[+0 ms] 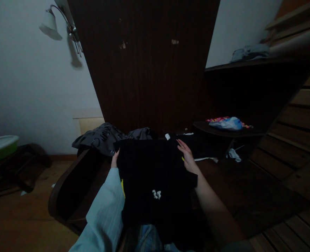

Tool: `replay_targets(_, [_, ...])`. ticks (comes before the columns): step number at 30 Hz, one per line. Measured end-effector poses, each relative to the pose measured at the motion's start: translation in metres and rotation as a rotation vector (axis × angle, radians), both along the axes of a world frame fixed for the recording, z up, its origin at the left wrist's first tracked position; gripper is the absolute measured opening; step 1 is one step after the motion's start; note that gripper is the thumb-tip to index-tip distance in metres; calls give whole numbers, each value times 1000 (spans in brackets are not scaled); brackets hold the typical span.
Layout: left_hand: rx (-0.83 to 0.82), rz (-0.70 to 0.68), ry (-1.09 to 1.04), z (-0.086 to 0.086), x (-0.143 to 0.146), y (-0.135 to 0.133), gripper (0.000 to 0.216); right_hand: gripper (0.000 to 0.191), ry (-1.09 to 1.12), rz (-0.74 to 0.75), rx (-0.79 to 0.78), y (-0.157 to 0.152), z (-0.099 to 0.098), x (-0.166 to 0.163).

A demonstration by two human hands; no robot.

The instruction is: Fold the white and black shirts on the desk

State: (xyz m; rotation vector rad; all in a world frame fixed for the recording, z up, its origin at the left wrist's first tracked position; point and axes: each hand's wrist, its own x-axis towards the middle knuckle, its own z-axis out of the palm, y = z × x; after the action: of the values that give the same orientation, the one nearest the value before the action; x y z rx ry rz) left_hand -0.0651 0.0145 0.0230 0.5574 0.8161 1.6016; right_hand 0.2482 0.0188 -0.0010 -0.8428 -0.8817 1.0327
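Observation:
A black T-shirt (146,168) is spread in front of me, with a small white print low on its front and yellow showing at its side edges. One short sleeve hangs beside my right forearm. My left hand (115,159) grips the shirt's upper left edge, its fingers mostly hidden by the cloth. At the upper right edge, my right hand (186,154) holds the fabric with fairly straight fingers. Beyond the shirt, a grey printed garment (104,138) lies rumpled on the left side of a dark wooden piece of furniture (65,192).
Dark cloth with white patches (202,147) lies behind my right hand. A shelf to the right carries a blue-white plastic bag (228,123). Folded cloth (249,52) rests higher up. A green basin (2,147) stands far left; a lamp (51,26) hangs on the wall.

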Motion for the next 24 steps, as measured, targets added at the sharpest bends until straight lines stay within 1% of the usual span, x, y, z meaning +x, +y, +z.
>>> replay_targets(2, [33,6,-6,1,1,0,20,35,-32,11,-30,0,-1,-2])
replay_targets(3, [68,17,4,3,3,-1,22,38,-69,1,-43,0,-2,-4])
replay_targets(4, [114,29,30,4,5,-1,26,43,-130,-22,-43,0,-4,-6])
replay_targets(6, [201,50,118,6,9,-2,40,53,-324,-68,6,0,-7,-11])
replay_targets(7, [223,52,161,6,11,-2,47,53,-433,-70,42,-1,-8,-13])
replay_targets(8, [227,52,187,6,13,-2,52,49,-531,-53,75,-1,-10,-14])
replay_targets(10, [203,42,183,6,13,-2,55,35,-659,8,113,-2,-10,-16])
replay_targets(13, [169,23,103,4,6,0,47,21,-681,21,110,-4,-7,-17])
replay_targets(15, [139,81,46,3,-3,1,43,17,-640,1,99,-6,-2,-17])
replay_targets(17, [95,222,14,0,-12,4,44,14,-610,32,100,-8,2,-18])
replay_targets(19, [71,404,45,-3,-19,7,45,16,-630,137,109,-11,5,-21])
replay_targets(20, [74,493,91,-4,-21,9,44,23,-668,222,115,-13,5,-24])
replay_targets(22, [104,630,240,-5,-20,13,38,43,-820,450,125,-17,3,-30])
replay_targets(24, [137,697,419,-5,-14,15,31,66,-1054,673,117,-22,-1,-37])
